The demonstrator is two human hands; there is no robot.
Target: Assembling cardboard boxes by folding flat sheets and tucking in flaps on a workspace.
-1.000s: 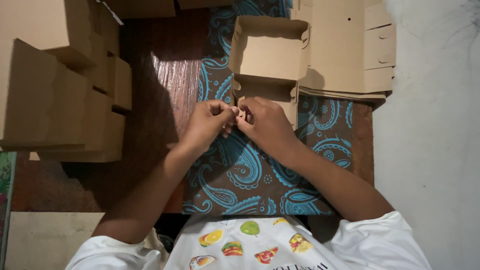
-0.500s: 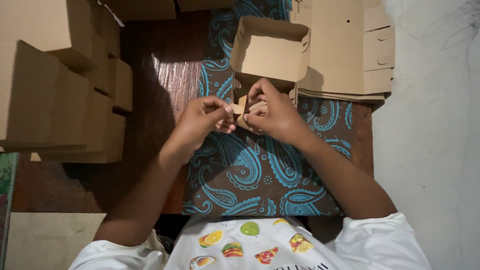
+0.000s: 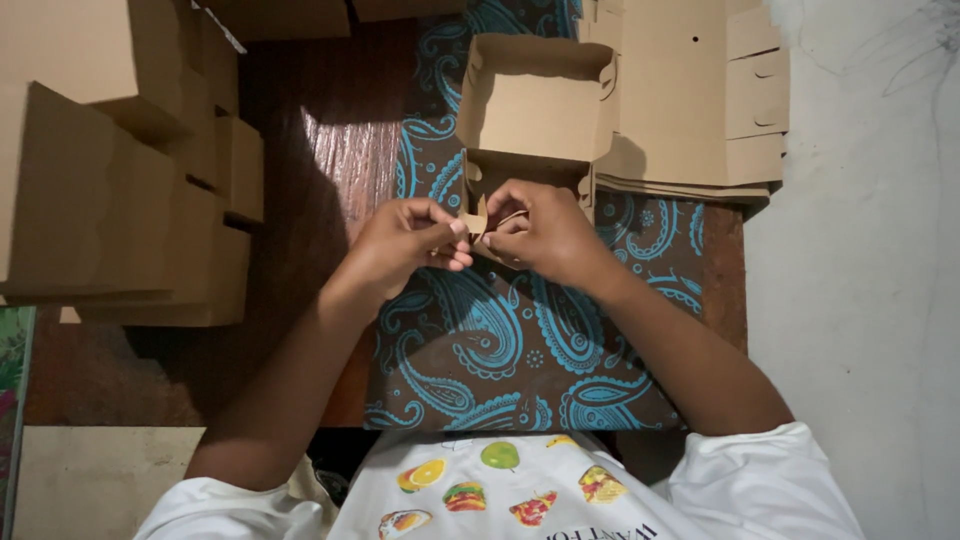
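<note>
The fingers (image 3: 452, 232) of the left hand (image 3: 405, 245) are pressed together at their tips, and a small brown cardboard flap (image 3: 477, 217) is pinched between thumb and forefinger. The same flap is gripped from the other side by the curled fingers of the right hand (image 3: 545, 232), so that both hands are met over it at the middle of the scene. The flap is attached to the near edge of an open cardboard box (image 3: 537, 98), which is set just beyond the hands with its opening turned up. Hands and box are placed above a dark cloth (image 3: 500, 340) patterned with blue paisley.

At the far left, a stack of folded brown boxes (image 3: 110, 170) is piled on the dark wooden floor (image 3: 340, 150). To the right of the open box, flat unfolded cardboard sheets (image 3: 690, 100) are laid in a pile, touching the box's right wall. Further right, a pale wall (image 3: 860, 280) is seen.
</note>
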